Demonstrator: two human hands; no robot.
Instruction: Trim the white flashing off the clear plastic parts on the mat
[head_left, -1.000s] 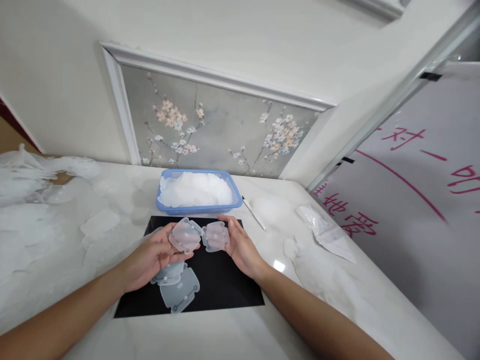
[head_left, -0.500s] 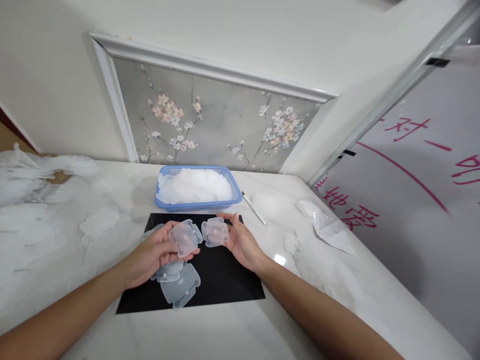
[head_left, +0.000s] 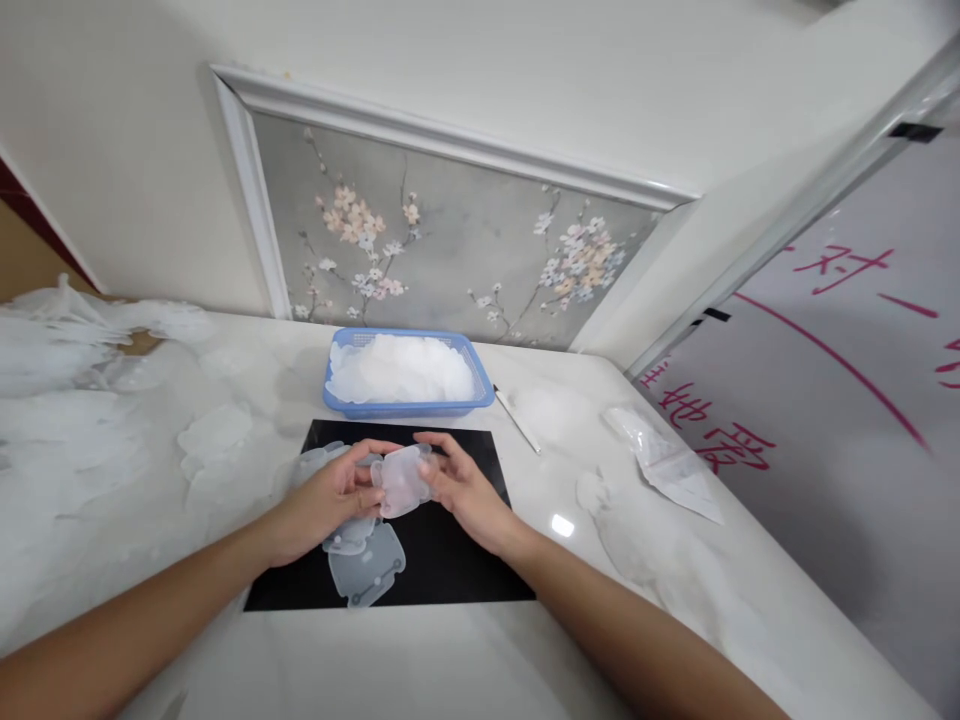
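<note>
Over the black mat (head_left: 472,560), my left hand (head_left: 322,505) pinches the left edge of a translucent, rounded-square soft sheet (head_left: 403,482) with notched sides. My right hand (head_left: 469,495) grips the opposite edge, thumb in front and fingers behind. Two such sheets seem to overlap there, though blur hides their exact edges. Below my left hand, a similar sheet (head_left: 367,568) with small round nubs lies flat on the mat. More sheets (head_left: 319,460) lie partly hidden behind that hand.
A blue basket (head_left: 409,408) heaped with whitish translucent pieces stands behind the mat. To its right lie a slim white pen-like tool (head_left: 517,420) and a clear plastic bag (head_left: 667,465). Piles of translucent sheets (head_left: 67,440) cover the table's left side. A whiteboard (head_left: 847,450) stands at right.
My hands have come together, and the two sheets held apart before now overlap between them. The view has shifted slightly.
</note>
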